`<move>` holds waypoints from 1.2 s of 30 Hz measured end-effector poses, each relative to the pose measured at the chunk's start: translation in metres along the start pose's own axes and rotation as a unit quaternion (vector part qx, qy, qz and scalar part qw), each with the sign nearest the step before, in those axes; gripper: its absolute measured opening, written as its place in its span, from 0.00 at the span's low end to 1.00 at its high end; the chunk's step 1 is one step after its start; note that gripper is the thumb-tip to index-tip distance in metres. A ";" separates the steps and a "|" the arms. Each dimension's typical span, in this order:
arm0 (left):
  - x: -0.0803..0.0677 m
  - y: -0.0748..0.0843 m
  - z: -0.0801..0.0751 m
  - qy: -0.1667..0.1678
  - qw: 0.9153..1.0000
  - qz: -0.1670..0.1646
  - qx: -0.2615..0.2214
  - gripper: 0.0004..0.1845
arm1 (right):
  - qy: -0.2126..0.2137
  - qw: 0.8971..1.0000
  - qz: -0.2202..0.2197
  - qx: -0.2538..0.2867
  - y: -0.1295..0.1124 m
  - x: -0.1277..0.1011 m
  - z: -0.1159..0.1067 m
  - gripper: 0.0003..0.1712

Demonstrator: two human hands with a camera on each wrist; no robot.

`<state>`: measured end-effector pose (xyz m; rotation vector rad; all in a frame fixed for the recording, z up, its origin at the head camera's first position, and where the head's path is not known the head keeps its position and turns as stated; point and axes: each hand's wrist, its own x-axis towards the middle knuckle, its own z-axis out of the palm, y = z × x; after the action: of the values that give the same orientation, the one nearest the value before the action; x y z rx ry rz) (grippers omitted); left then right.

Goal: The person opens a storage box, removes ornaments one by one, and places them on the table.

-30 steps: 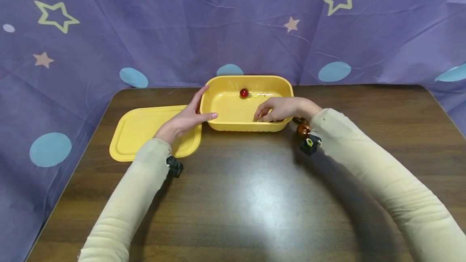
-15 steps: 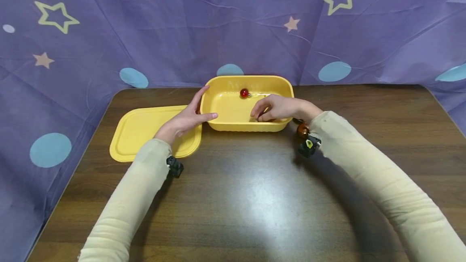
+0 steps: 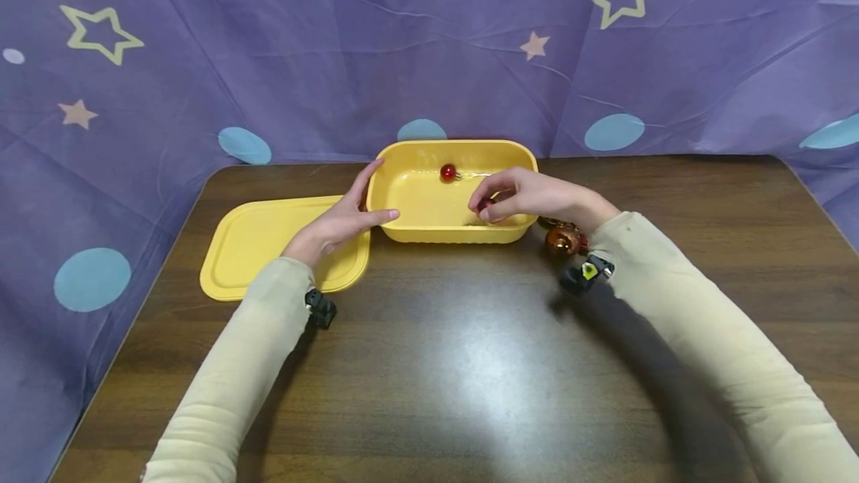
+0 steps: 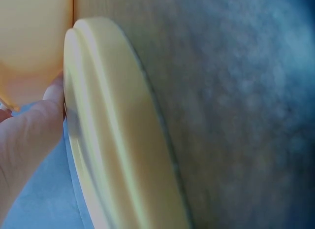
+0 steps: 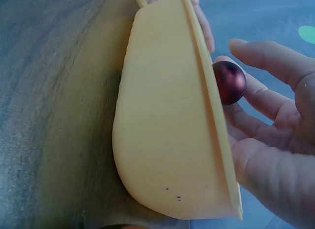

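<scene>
In the head view, a yellow plastic box point(image 3: 429, 234) stands open toward the table's back. My left hand point(image 3: 338, 226) spans its left end, thumb and fingers extended against the rim. Over the right half of the box, my right hand point(image 3: 530, 196) holds a dark red Christmas bauble point(image 3: 486, 205) between thumb and fingers. The right wrist view shows this bauble point(image 5: 230, 82) just past the rim, in front of the fingers. A shiny red bauble point(image 3: 448, 173) with a gold string lies inside the box near the back wall.
The yellow lid point(image 3: 255, 244) lies on the table left of the box, partly under the left forearm. Copper-coloured baubles point(image 3: 562, 240) sit by the box's right front corner, beside the right wrist. A purple star-patterned cloth point(image 3: 470, 80) hangs behind the table.
My right hand has shifted slightly right and turned, bringing the dark red bauble into view between its fingers. More of the baubles beside the wrist shows. The left hand stays in place.
</scene>
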<state>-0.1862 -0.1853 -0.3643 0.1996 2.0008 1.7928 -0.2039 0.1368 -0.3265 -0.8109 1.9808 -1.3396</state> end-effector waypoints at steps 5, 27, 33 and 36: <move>0.000 0.000 0.001 0.003 1.000 -0.003 0.001 0.50 | 0.005 1.000 -0.029 0.006 0.000 -0.008 0.002 0.17; -0.001 -0.001 0.000 0.006 1.000 -0.006 0.000 0.50 | 0.201 0.978 -0.032 0.036 0.010 -0.061 -0.011 0.16; -0.001 0.000 0.001 0.008 1.000 -0.015 0.004 0.50 | 0.227 0.974 -0.007 0.014 0.013 -0.081 -0.019 0.17; 0.000 0.001 0.001 0.008 1.000 -0.015 0.011 0.50 | 0.237 0.971 -0.003 0.023 0.018 -0.093 -0.021 0.16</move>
<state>-0.1860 -0.1846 -0.3637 0.1626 2.0239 1.7609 -0.1643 0.2257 -0.3235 -0.5046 2.2914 -1.6956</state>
